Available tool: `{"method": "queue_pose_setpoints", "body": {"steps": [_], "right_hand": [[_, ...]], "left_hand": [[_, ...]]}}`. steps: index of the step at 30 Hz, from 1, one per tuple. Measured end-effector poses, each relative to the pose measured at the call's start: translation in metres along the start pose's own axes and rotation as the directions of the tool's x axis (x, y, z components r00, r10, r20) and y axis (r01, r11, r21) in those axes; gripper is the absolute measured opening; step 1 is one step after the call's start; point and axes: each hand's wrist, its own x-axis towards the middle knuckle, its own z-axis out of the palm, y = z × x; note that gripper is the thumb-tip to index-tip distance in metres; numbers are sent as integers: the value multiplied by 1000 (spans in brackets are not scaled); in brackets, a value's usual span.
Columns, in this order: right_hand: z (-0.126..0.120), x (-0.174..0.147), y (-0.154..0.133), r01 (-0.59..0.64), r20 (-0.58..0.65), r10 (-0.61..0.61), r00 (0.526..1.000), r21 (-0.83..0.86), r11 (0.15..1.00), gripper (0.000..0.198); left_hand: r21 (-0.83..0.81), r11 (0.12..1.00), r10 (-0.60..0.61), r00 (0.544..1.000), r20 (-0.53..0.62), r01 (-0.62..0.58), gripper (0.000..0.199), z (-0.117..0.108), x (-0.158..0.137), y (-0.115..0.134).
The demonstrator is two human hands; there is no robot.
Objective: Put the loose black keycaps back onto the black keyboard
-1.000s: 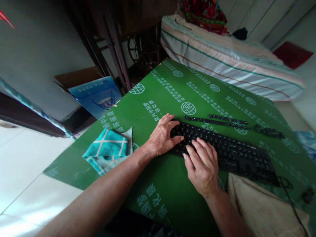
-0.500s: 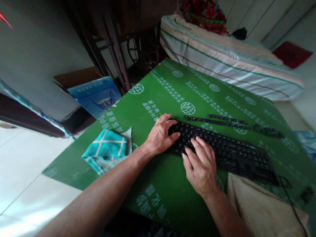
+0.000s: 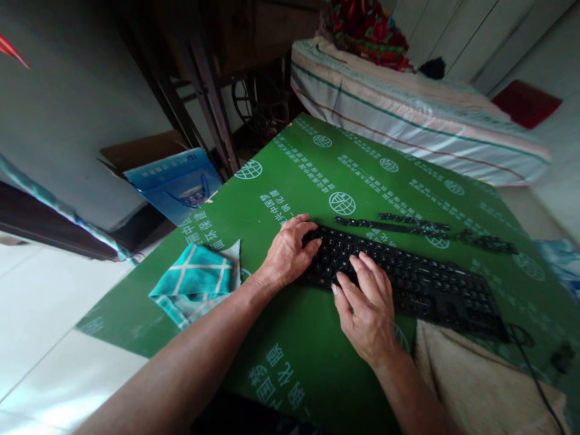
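A black keyboard (image 3: 426, 278) lies on the green table, with bare spots among its keys towards the near side. My left hand (image 3: 290, 251) is closed round its left end, thumb on top. My right hand (image 3: 365, 302) is over the near left part, its fingertips down on the keys. Its thumb and forefinger come close together at the near edge; whatever sits between them is too small to make out. Beyond the keyboard lie rows of loose black keycaps (image 3: 412, 220) and another group of keycaps (image 3: 487, 240).
A folded teal checked cloth (image 3: 194, 275) lies on the green table (image 3: 290, 175), left of the keyboard. At front right is a beige cloth (image 3: 475, 368), with the keyboard's cable (image 3: 534, 368) running over it. A blue bag (image 3: 181, 184) stands beside the table; a bed (image 3: 408, 115) is behind.
The whole view has shifted slightly. Both hands stay at nearly the same places on the keyboard, with only slight finger movement.
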Motion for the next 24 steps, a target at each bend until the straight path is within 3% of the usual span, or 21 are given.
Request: {"method": "queue_pose_setpoints", "body": {"steps": [8, 24], "right_hand": [[3, 4, -7, -34, -11, 34, 999, 16, 999, 17], [1, 13, -11, -99, -99, 107, 989, 78, 992, 17]], "left_hand": [[11, 999, 41, 999, -12, -41, 31, -4, 2, -4], [24, 1000, -9, 1000, 2, 9, 39, -9, 10, -11]]}}
